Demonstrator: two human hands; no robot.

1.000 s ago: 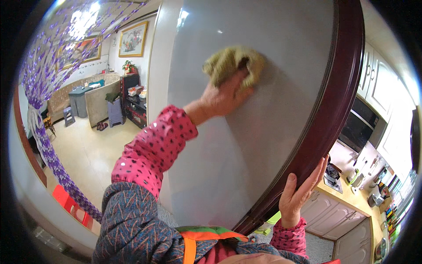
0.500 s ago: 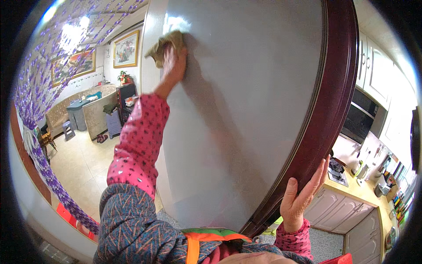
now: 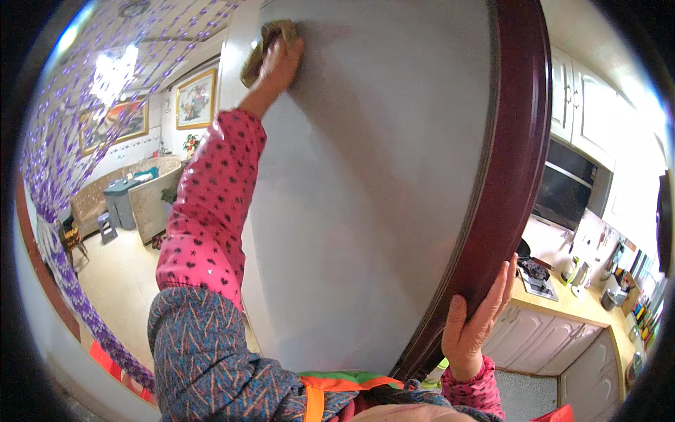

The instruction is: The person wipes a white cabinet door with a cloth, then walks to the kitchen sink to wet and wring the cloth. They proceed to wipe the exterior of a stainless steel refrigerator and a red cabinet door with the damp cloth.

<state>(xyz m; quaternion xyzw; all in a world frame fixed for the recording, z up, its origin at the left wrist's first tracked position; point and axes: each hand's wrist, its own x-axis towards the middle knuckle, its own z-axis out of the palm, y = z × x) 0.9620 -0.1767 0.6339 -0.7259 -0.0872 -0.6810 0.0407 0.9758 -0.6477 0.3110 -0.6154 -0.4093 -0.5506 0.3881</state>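
My left hand (image 3: 280,65) is raised high and presses a crumpled olive-brown cloth (image 3: 275,32) against a large pale grey panel (image 3: 380,162), near its upper left edge. The fingers are partly hidden by the cloth and the back of the hand. Lower down on the right, my right hand (image 3: 478,320) rests along the panel's dark red wooden frame (image 3: 517,133), its fingers stretched out and its thumb apart. It holds nothing. Pink patterned sleeve covers (image 3: 214,190) are on both forearms. The arm's shadow falls across the panel.
A purple-and-white bead curtain (image 3: 56,239) hangs at the left, tied together. Beyond it are a sofa (image 3: 91,204), a grey bin-like box (image 3: 121,204) and a small stool (image 3: 107,228). Kitchen cabinets (image 3: 541,334), a stove (image 3: 540,281) and a utensil-lined counter (image 3: 587,309) stand at the right.
My left hand has moved up the panel with the cloth, which is now bunched closer. The right hand stays on the frame; the whole view has shifted slightly.
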